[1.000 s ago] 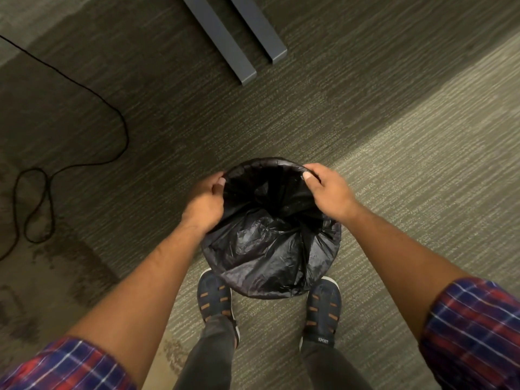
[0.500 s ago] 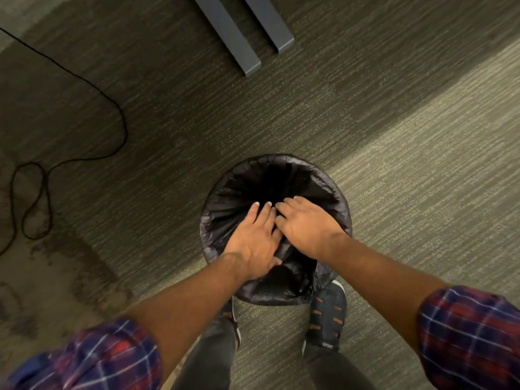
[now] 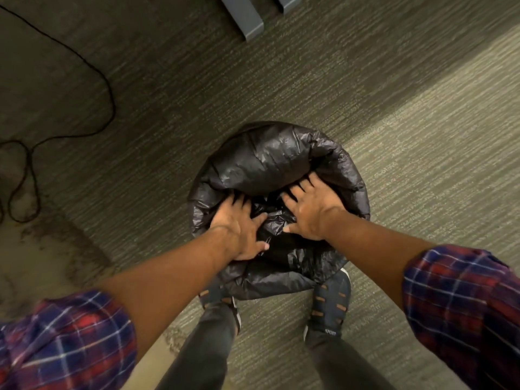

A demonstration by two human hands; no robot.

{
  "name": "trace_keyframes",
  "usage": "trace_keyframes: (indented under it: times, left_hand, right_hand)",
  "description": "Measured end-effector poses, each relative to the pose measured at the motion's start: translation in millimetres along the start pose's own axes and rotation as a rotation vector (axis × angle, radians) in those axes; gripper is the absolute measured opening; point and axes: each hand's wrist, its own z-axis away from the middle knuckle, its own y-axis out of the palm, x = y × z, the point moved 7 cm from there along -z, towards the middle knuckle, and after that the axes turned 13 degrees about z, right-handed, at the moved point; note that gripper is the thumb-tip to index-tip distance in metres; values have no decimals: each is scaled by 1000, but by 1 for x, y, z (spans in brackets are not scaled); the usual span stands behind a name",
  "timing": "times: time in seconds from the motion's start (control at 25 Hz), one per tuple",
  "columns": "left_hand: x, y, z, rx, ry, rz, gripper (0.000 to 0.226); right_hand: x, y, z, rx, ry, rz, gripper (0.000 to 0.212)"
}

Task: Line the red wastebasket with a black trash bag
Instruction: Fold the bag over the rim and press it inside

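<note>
A black trash bag [image 3: 270, 161] covers the whole wastebasket on the carpet in front of my feet; none of the red basket shows. The bag's far half puffs up with air like a cushion over the opening. My left hand [image 3: 239, 223] lies flat with fingers spread, pressing on the bag inside the near left of the opening. Palm down and fingers spread, my right hand [image 3: 312, 212] presses the bag at the near right. Neither hand grips the plastic.
A black cable [image 3: 84, 66] loops across the carpet at the left. Two grey metal furniture legs [image 3: 247, 18] reach in from the top edge. My two shoes [image 3: 329, 305] stand right behind the basket. A stained patch of carpet lies at the lower left.
My hands left the bag's rim, moved into the opening side by side, then spread apart. The bag's far part has ballooned upward.
</note>
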Motion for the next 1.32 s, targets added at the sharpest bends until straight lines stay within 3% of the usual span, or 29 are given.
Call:
trace_keyframes:
  times: [0.08, 0.16, 0.24, 0.36, 0.44, 0.6, 0.72, 0.84, 0.92, 1.0, 1.04, 1.16, 1.24, 1.32]
  left_hand:
    - [-19, -31, 11, -182, 133, 67, 58]
    - [-27, -60, 16, -304, 220, 145, 33]
    - [-15, -83, 9, -318, 179, 339, 29]
    - [13, -114, -11, -349, 126, 767, 41]
    - [24, -124, -25, -385, 110, 844, 42]
    - [29, -128, -40, -406, 114, 766, 41]
    - [31, -133, -32, -403, 109, 720, 39]
    - [12, -137, -6, -343, 167, 497, 30]
    - [-4, -123, 19, -318, 219, 281, 27]
    - [-9, -100, 47, -372, 176, 134, 28]
    - [-10, -84, 59, -380, 127, 93, 34]
    - [-3, -27, 70, -185, -25, 25, 68]
    - [6, -12, 69, -170, -28, 64, 68]
    - [11, -18, 81, -374, 73, 200, 49]
  right_hand:
    - [1, -23, 16, -169, 38, -153, 63]
    - [5, -31, 33, -192, 89, -264, 49]
    - [20, -23, 45, -71, 103, -309, 63]
    - [46, -5, 40, 72, 42, -394, 85]
    - [60, 11, 26, 148, 16, -415, 87]
    - [76, 36, 6, 325, -53, -409, 93]
    - [72, 27, 9, 328, -75, -466, 94]
    - [45, -6, 18, 28, 39, -592, 68]
    - [13, -21, 19, -164, 153, -844, 43]
    - [-15, -15, 3, -173, 225, -1179, 25]
    - [-25, -11, -7, -136, 245, -1311, 26]
    - [-44, 4, -30, 2, 292, -1500, 49]
    - [-48, 7, -33, 17, 285, -1430, 53]
    - [-47, -8, -16, -70, 227, -1291, 45]
